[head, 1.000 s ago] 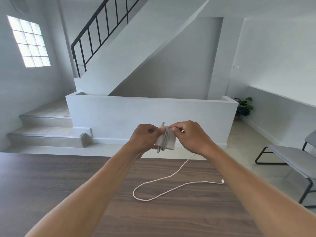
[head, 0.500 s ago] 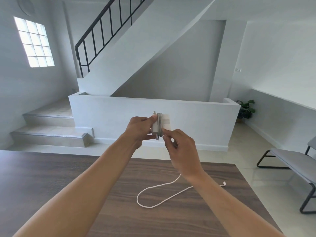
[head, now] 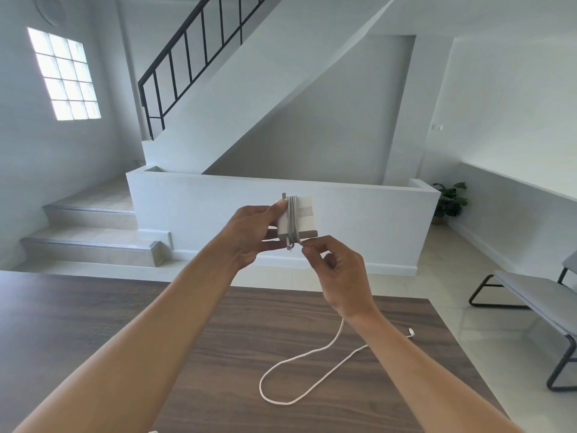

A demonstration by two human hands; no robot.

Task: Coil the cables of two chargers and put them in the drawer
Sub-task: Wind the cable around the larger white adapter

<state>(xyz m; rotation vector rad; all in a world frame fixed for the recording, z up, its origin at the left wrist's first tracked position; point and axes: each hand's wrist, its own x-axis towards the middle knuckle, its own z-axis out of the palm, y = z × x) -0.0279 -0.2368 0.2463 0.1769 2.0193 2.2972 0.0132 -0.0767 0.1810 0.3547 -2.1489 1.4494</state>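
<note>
Clasping charger [head: 305, 219] in left hand [head: 249, 235] grip; right hand [head: 338, 276] pinching cable [head: 293, 226] just below.

Both bare forearms reach forward, hands raised and close together. Left hand [head: 249, 235] grips the charger [head: 305, 220], thumb on its top corner. Right hand [head: 338, 273] sits just below, thumb and forefinger pinching the cable [head: 292, 223], other fingers curled.

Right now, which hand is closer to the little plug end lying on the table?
Right. The right hand, pinching the cable below the charger, hovers up-left of the plug end; the left hand grips the charger farther left.
</note>
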